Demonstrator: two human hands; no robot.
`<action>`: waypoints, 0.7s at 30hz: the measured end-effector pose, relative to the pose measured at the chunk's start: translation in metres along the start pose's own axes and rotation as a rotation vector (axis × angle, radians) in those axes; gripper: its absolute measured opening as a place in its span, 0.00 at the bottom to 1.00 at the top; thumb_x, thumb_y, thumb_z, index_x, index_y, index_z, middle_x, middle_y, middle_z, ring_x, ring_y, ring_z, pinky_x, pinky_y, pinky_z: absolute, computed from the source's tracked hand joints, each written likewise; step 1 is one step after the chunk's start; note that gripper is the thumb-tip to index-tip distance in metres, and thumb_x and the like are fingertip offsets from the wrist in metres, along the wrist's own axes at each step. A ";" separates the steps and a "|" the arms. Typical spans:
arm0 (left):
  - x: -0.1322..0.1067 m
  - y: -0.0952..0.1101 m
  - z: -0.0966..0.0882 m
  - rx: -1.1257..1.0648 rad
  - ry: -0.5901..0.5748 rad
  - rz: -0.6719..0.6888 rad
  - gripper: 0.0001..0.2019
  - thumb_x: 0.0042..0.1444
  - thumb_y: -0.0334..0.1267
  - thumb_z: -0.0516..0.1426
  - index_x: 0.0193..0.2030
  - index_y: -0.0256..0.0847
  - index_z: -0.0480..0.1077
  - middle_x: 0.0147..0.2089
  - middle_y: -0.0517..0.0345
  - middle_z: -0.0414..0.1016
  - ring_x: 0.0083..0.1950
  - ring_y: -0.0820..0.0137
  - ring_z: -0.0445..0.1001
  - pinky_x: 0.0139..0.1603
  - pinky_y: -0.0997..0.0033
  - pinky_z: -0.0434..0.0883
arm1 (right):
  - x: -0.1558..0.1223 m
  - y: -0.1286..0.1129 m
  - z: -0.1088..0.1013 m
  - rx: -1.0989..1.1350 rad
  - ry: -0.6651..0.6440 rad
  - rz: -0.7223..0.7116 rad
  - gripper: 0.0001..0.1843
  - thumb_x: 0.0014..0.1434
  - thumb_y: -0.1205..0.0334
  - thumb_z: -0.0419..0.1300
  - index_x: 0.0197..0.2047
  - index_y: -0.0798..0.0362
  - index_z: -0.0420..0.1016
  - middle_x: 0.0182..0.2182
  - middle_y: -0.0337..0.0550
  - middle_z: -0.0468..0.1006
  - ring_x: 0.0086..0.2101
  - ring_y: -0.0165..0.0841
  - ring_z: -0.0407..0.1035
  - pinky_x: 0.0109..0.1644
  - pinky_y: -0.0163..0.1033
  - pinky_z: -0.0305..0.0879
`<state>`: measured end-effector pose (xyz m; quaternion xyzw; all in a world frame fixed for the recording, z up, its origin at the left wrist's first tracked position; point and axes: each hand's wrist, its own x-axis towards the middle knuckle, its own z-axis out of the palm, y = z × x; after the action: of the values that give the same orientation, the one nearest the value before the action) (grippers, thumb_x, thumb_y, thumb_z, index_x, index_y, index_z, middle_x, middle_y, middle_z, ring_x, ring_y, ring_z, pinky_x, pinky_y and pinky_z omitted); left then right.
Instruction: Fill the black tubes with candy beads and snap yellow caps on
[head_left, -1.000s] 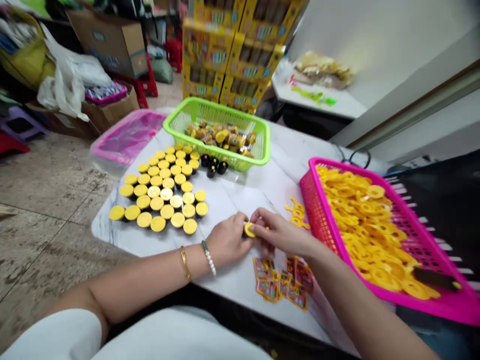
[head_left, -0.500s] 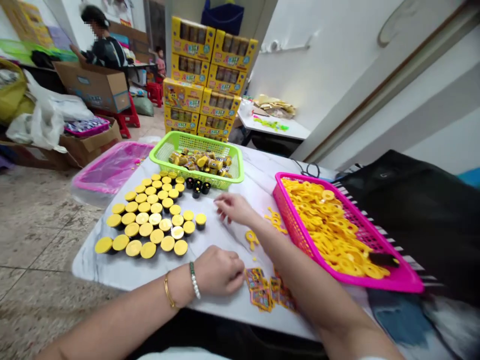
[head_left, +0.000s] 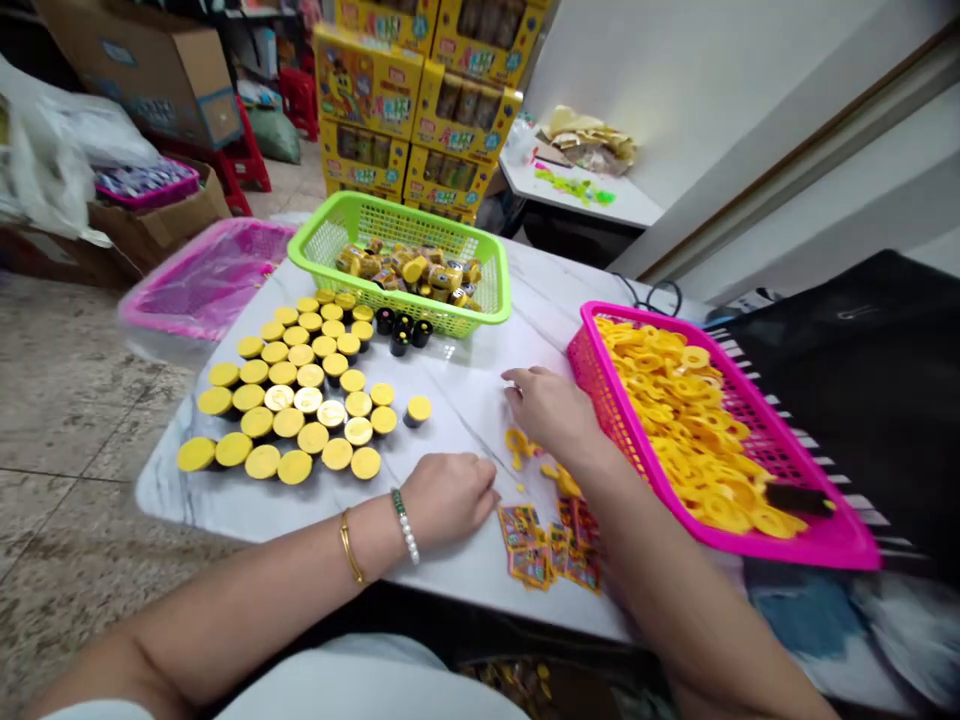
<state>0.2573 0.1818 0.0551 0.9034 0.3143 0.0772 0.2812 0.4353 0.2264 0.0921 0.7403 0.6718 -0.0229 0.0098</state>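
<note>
My left hand (head_left: 448, 497) rests on the white table (head_left: 480, 385), fingers curled loosely, with a bead bracelet and a gold bangle on the wrist. My right hand (head_left: 551, 410) lies palm down, fingers apart, over a few loose yellow rings (head_left: 517, 440) beside the pink basket (head_left: 600, 395) full of yellow rings (head_left: 694, 420). Rows of yellow-capped black pots (head_left: 300, 395) stand to the left; one capped pot (head_left: 418, 410) sits at the group's right end. Small printed stickers (head_left: 544, 545) lie by the table's near edge, just right of my left hand.
A green basket (head_left: 322, 245) of small wrapped pieces stands at the back, with three uncapped black pots (head_left: 405, 330) before it. A pink tray (head_left: 202, 290) sits at the far left. Yellow cartons (head_left: 405, 100), cardboard boxes and a black bag (head_left: 847, 370) surround the table.
The capped pot, held in both hands one second ago, now stands at the right end of the rows. My right hand reached toward the rows, then came back beside the pink basket.
</note>
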 end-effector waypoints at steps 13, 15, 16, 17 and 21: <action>0.004 -0.007 0.005 -0.074 0.052 0.001 0.08 0.60 0.41 0.56 0.37 0.40 0.72 0.37 0.52 0.79 0.39 0.63 0.77 0.39 0.68 0.71 | 0.092 -0.079 0.031 0.498 0.098 -0.088 0.16 0.57 0.54 0.61 0.42 0.56 0.81 0.31 0.50 0.82 0.31 0.39 0.73 0.34 0.38 0.63; 0.004 -0.007 0.004 -0.103 0.062 -0.010 0.07 0.60 0.40 0.55 0.36 0.40 0.71 0.37 0.52 0.79 0.39 0.63 0.77 0.40 0.68 0.71 | 0.093 -0.079 0.030 0.506 0.107 -0.100 0.16 0.57 0.53 0.60 0.42 0.54 0.81 0.33 0.48 0.82 0.32 0.38 0.72 0.34 0.37 0.62; 0.004 -0.007 0.004 -0.124 0.072 -0.024 0.07 0.60 0.39 0.55 0.36 0.40 0.70 0.37 0.52 0.79 0.39 0.63 0.77 0.40 0.67 0.71 | 0.091 -0.077 0.029 0.506 0.112 -0.102 0.16 0.58 0.53 0.59 0.43 0.53 0.81 0.33 0.48 0.82 0.32 0.38 0.72 0.35 0.37 0.62; 0.004 -0.006 0.003 -0.149 0.093 -0.051 0.06 0.60 0.38 0.54 0.37 0.40 0.70 0.36 0.52 0.79 0.38 0.63 0.77 0.39 0.67 0.71 | 0.087 -0.074 0.027 0.505 0.114 -0.102 0.16 0.58 0.53 0.59 0.43 0.53 0.80 0.34 0.48 0.82 0.33 0.37 0.71 0.36 0.37 0.62; 0.004 -0.005 0.003 -0.242 0.249 -0.238 0.10 0.60 0.34 0.50 0.47 0.37 0.63 0.32 0.52 0.76 0.33 0.62 0.76 0.35 0.65 0.70 | 0.052 -0.050 0.023 0.492 0.073 -0.098 0.13 0.55 0.57 0.59 0.41 0.54 0.80 0.30 0.45 0.80 0.31 0.34 0.69 0.35 0.35 0.59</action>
<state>0.2588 0.1862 0.0492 0.8031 0.4393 0.1918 0.3539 0.3898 0.2822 0.0675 0.6871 0.6812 -0.1596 -0.1960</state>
